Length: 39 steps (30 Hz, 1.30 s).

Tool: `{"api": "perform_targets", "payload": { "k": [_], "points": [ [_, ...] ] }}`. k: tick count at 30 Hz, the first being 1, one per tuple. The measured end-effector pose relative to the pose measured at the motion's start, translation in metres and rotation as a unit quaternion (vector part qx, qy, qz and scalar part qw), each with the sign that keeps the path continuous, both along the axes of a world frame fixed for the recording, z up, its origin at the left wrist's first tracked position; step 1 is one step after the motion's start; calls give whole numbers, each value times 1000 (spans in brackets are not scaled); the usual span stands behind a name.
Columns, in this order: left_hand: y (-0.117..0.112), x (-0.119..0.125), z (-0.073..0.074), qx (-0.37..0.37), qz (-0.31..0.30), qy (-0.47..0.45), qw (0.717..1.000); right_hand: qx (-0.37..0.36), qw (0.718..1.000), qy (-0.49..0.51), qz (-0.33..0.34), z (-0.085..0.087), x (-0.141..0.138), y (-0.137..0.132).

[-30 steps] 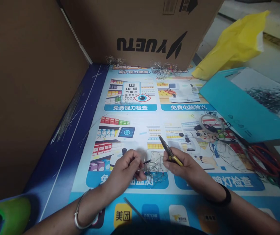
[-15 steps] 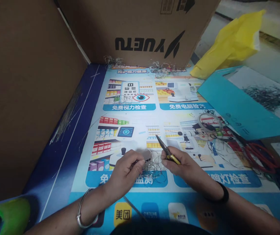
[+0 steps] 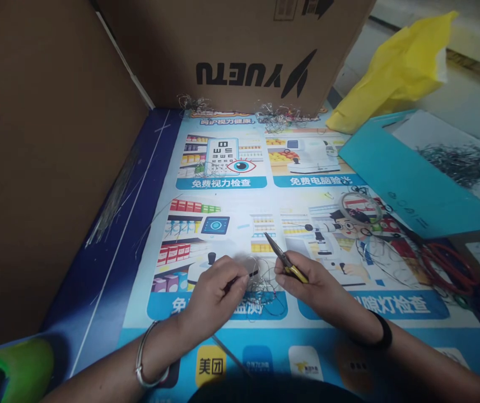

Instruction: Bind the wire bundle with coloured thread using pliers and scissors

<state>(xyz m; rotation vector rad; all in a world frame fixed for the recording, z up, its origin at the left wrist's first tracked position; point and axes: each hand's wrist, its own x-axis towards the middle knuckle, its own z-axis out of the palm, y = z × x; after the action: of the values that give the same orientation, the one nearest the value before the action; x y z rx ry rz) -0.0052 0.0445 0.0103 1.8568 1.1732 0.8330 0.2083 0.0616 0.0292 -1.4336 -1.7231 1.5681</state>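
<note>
My left hand point(image 3: 218, 288) is closed in a pinch, with thin wire at its fingertips. The ends inside the grip are hidden. Beside it, on the printed sheet point(image 3: 240, 198), lies a loose tangle of fine silvery wire point(image 3: 265, 291) with a few tiny red bits. My right hand point(image 3: 307, 277) is wrapped round pointed pliers point(image 3: 279, 252) with yellow handles. Their tips point up and to the left, away from the tangle. Thumb and forefinger of this hand are also pressed together near the wire; whether they grip a strand is too fine to see.
Cardboard walls point(image 3: 248, 33) stand at the back and left. A bundle of straight wires point(image 3: 116, 204) lies left. To the right are a tape roll point(image 3: 360, 209), red-handled scissors point(image 3: 450, 268), a blue folder point(image 3: 403, 179) with dark wire pieces point(image 3: 460, 165) and a yellow bag point(image 3: 395, 73).
The pliers' tips have shifted slightly left, and the left hand has turned a little with its fingers curled in more. The wire tangle stays between the hands.
</note>
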Motion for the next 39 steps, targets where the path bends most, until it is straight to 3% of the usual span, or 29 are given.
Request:
{"api": "perform_targets", "payload": {
  "k": [10,19,25,27,30,33,39],
  "points": [
    [3,0,7,-72,7,-48,996,8,1000,-11,1,0,-1,-2],
    [4,-1,2,-60,6,-92,994,35,998,-58,9,0,0,-3],
    [3,-2,2,-66,15,-87,994,99,990,-102,15,15,15,-12],
    [3,-3,3,-71,13,-86,994,67,994,-85,16,23,19,-18],
    [3,-2,5,-71,8,-84,994,-80,995,-2,51,30,20,-27],
    [3,-2,6,-73,4,-79,994,-200,975,64,78,28,18,-32],
    [1,-2,6,-98,-12,-80,992,-233,965,79,90,16,16,-30]
  ]
}}
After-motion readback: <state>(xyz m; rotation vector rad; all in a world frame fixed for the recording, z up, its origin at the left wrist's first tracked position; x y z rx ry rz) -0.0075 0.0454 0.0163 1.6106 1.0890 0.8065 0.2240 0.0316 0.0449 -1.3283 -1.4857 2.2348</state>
